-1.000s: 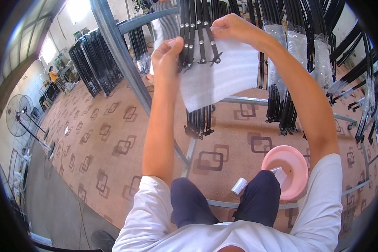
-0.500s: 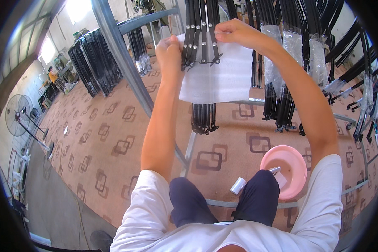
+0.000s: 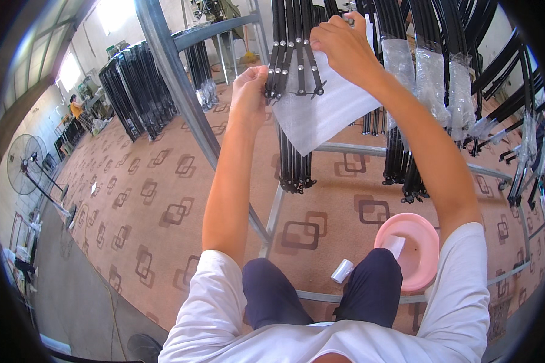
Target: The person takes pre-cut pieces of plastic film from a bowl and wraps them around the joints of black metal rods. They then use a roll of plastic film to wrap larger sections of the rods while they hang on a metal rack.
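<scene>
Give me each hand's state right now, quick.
Left hand: closed, at the left edge of the black bars; what it grips is hidden.
Right hand: curled over the white sheet; whether it holds it cannot be told.

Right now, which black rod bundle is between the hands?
The bundle with a white sheet behind its front rods; bundles further right show clear plastic.

Both arms stretch forward — left hand curled, right hand higher, also curled.
</scene>
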Available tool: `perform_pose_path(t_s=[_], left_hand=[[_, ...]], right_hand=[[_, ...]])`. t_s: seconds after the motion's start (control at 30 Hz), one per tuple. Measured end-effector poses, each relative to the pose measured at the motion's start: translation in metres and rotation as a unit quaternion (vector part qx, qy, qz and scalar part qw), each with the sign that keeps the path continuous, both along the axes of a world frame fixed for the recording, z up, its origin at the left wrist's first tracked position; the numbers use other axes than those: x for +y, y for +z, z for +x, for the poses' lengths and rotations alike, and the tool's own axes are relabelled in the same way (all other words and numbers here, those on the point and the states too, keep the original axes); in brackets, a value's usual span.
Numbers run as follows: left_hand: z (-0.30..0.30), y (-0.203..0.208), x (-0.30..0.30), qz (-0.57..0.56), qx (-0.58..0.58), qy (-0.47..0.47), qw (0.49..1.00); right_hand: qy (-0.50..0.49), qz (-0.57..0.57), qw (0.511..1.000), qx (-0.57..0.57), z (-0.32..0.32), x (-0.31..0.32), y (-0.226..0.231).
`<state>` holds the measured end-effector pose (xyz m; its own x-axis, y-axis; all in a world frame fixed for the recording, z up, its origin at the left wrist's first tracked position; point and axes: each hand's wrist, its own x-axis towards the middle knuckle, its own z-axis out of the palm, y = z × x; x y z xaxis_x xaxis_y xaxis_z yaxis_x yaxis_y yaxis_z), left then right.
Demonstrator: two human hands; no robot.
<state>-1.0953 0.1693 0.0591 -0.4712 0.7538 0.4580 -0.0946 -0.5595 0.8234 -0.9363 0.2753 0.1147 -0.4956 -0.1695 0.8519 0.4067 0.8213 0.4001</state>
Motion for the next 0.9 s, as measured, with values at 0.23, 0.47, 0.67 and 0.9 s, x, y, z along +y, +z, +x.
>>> perform_pose_path(t_s=[0.23, 0.47, 0.67, 0.9], left_hand=[[0.011, 0.005, 0.001, -0.001, -0.085, -0.093, 0.992], [0.025, 0.006, 0.01, 0.029, 0.187, 0.197, 0.962], [0.044, 0.01, -0.004, 0.123, 0.454, 0.395, 0.789], [0.027, 0.008, 0.017, 0.141, 0.271, 0.398, 0.865]], right_hand=[[-0.032, -0.016, 0.944, 0.329, -0.027, -0.013, -0.032], [0.48, -0.683, 0.501, 0.227, -0.038, -0.008, -0.053], [0.538, -0.745, 0.384, 0.09, -0.003, -0.03, -0.027], [0.434, -0.722, 0.539, 0.019, 0.0, -0.031, -0.006]])
